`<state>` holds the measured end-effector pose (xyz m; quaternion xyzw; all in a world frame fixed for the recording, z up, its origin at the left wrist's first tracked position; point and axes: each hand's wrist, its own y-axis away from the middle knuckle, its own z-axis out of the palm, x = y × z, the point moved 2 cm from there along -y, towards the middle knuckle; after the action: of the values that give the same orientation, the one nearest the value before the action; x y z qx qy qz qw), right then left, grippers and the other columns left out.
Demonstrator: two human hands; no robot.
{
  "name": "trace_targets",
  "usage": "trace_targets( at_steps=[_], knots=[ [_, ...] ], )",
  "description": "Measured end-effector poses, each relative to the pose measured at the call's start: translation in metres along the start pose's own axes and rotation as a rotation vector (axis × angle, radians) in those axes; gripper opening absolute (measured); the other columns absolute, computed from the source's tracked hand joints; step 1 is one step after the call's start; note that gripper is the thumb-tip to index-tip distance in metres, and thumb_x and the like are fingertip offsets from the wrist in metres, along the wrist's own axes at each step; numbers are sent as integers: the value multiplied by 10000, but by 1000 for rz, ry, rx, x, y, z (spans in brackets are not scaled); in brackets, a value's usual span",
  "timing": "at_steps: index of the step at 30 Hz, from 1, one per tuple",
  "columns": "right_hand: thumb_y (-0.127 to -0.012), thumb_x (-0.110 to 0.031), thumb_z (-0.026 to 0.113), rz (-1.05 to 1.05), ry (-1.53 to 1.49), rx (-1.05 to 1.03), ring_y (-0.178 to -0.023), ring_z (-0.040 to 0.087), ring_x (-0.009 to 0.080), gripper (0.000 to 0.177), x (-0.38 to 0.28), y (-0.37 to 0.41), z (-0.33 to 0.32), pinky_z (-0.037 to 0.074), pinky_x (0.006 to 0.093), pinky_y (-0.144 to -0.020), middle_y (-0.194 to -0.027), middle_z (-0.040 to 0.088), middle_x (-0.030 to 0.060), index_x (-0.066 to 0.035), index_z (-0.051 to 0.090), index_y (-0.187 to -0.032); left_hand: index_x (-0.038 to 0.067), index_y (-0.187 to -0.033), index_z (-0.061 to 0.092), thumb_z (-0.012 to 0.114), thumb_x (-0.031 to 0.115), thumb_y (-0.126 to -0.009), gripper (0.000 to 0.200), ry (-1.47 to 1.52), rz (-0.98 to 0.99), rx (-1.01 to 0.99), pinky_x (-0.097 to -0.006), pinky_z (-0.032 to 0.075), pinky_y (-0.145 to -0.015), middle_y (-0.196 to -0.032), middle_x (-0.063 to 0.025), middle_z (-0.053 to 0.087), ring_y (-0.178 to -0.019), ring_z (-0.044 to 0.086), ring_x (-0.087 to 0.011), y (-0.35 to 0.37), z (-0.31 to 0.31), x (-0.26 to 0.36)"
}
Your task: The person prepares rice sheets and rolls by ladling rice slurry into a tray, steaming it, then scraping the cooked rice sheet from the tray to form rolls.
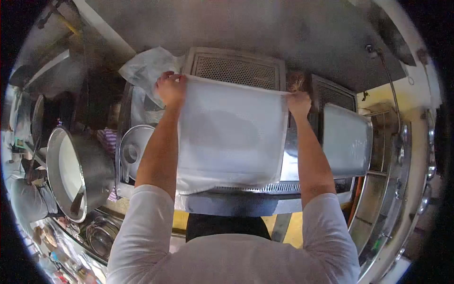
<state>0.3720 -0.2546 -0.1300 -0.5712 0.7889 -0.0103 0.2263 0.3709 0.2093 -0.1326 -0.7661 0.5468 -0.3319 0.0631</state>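
Head camera shows a white sheet [231, 137] stretched flat across the middle of the scene, above a metal table [290, 165], with the person's two arms reaching forward along its sides. Fingers of the left hand [170, 88] are bent over the sheet's far left corner, grasping it, while the right hand [299, 103] is clenched on the far right corner. Between the hands the far edge runs taut; the near edge hangs loose and wrinkled, and a greyish patch shows in the sheet's middle.

Beyond the sheet on the far side stands a metal screen [236, 71] full of small holes. Just left of it, beside the left hand, is a crumpled clear plastic sheet [152, 67]. A round metal pan [134, 149] sits left of the left forearm. Farther left, a large pot [97, 165] contains something white, with a dark handle resting inside its near rim. On the right, past the right forearm, lies a tray [347, 139] with a pale surface.
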Motion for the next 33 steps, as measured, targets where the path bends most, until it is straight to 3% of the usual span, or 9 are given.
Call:
trace_targets(
  at_steps=[5,11,14,17,19,20,22,28,33],
  knots=[
    [-803,-348,618,-6,114,-156,-916,675,417,348,-9,-28,3,556,468,-806,-925,692,249,-31,727,-894,178,-844,790,699,343,-782,198,-66,32,16,-468,374,-995,-1089,-12,683,-1064,600,-255,-21,20,4],
    [-846,-323,591,59,89,-92,-982,674,375,310,-13,-38,13,555,458,-838,-1006,705,211,-71,749,-931,169,-902,789,680,346,-808,228,68,-18,-65,-479,357,-1018,-1161,-44,659,-1130,575,-266,-34,29,2],
    [-837,-330,634,-64,411,-127,-972,667,379,264,-3,-45,34,532,484,-877,-1023,698,141,-112,741,-940,143,-1023,764,687,343,-811,302,88,-36,-95,-484,342,-1037,-1252,-96,608,-1199,538,-288,-34,33,1],
    [-853,-309,619,-237,38,45,-953,671,342,265,-27,-22,20,543,475,-817,-1026,686,189,-65,723,-850,134,-1045,746,708,340,-822,305,130,-27,-30,-491,405,-1020,-1309,-119,571,-1193,562,-324,-37,29,-1],
    [-863,-293,607,-442,-108,-386,-776,695,312,286,-20,-17,58,554,450,-687,-872,702,191,-16,679,-876,105,-1030,735,716,305,-817,292,175,-16,-37,-472,442,-994,-1298,-133,582,-1163,580,-344,-37,21,0],
    [-863,-293,607,-444,-110,-387,-776,695,312,286,-23,-15,55,554,450,-687,-872,702,191,-16,679,-876,105,-1030,735,716,305,-817,292,172,-17,-36,-472,442,-994,-1298,-133,582,-1163,580,-344,-36,18,-1],
    [-828,-112,590,221,-326,-802,-454,545,162,580,-75,5,7,416,303,-408,-681,640,99,34,494,-1381,71,-1077,718,681,238,-804,322,271,0,-73,-490,359,-1038,-1293,-144,568,-1232,515,-322,-36,16,-6],
    [-877,-104,618,106,-554,-696,-532,578,140,662,-165,36,-2,435,276,-437,-735,662,113,44,356,-1466,90,-1099,703,599,113,-827,293,406,154,-180,-524,395,-1021,-1290,-148,562,-1220,512,-348,-39,14,-23],
    [-917,-104,611,356,-1298,-1024,-561,576,149,591,-256,68,39,457,297,-474,-795,660,111,18,391,-1452,230,-1261,651,567,165,-874,401,43,314,-343,-530,370,-1059,-1419,-150,470,-1292,439,-376,-33,-4,-4]
  ],
)
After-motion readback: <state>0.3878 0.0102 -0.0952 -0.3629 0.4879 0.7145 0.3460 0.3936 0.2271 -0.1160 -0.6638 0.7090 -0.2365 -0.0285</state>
